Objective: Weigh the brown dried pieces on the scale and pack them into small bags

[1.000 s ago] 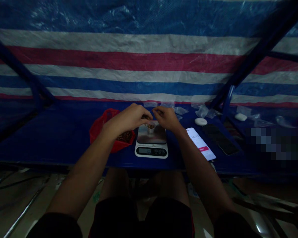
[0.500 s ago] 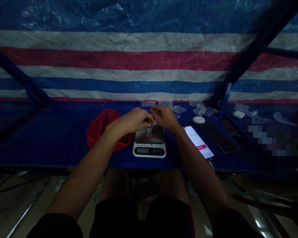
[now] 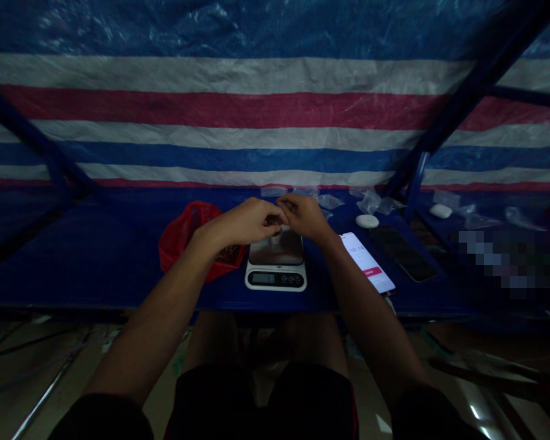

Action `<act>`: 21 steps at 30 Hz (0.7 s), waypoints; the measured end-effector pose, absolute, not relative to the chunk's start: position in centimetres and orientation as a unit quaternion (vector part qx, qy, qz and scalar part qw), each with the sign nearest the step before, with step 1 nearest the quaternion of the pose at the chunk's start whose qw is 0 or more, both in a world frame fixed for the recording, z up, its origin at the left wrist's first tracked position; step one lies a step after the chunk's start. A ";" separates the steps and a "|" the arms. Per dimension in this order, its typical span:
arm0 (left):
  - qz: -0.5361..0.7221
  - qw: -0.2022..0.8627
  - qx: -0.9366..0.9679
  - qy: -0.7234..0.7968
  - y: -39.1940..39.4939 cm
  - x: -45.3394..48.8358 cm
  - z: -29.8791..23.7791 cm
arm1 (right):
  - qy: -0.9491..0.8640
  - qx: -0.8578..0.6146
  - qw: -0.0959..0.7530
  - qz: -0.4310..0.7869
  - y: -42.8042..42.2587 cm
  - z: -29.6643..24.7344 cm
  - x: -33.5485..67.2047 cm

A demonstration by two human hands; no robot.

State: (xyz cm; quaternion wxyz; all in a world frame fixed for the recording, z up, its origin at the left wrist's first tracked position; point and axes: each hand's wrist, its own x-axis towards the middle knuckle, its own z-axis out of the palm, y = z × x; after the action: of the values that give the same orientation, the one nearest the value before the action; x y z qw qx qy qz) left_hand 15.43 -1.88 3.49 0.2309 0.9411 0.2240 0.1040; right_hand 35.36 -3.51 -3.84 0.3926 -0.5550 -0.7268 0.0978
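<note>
A white digital kitchen scale [image 3: 275,280] lies in front of me, its small display lit. On its metal plate stands a small, round, silvery cup [image 3: 274,239], partly covered by my fingers. My left hand [image 3: 261,219] is over the cup with its fingers pinched together; whatever they hold is hidden. Just right of it, my right hand [image 3: 302,214] is also closed in a pinch, fingertips close to the left hand's. What it holds is too small to make out. Left of the scale sits an open red plastic bag [image 3: 174,244] with small brown bits inside, partly behind my left forearm.
To the right lie a lit phone [image 3: 371,269], a dark phone [image 3: 403,253] and a white oval case [image 3: 367,221]. Clear plastic bags [image 3: 371,201] are scattered along the back of the blue table [image 3: 105,256]. A striped tarp [image 3: 238,110] hangs behind, with blue metal bars at both sides.
The last digit on the scale's display looks different. My left fingers have shifted slightly over the cup; my right hand has stayed nearly in place.
</note>
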 end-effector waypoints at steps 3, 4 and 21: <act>0.113 0.239 0.938 0.227 -1.8 15.4 3.2 | -0.727 -0.556 0.391 0.097 -3.6 -3.7 35.3; 0.114 0.248 0.934 0.230 -1.8 15.4 3.0 | -0.727 -0.557 0.390 0.098 -3.6 -3.7 35.3; -0.099 0.207 0.848 0.478 -1.8 6.1 3.7 | -0.723 -0.568 0.382 0.094 -4.0 -3.4 34.9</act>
State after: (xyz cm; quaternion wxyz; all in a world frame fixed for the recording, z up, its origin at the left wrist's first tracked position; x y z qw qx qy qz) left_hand 6.14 -1.84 3.66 0.2072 0.8480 0.4777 -0.0992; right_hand 34.93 -3.98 -3.40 0.3824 -0.5676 -0.7230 0.0941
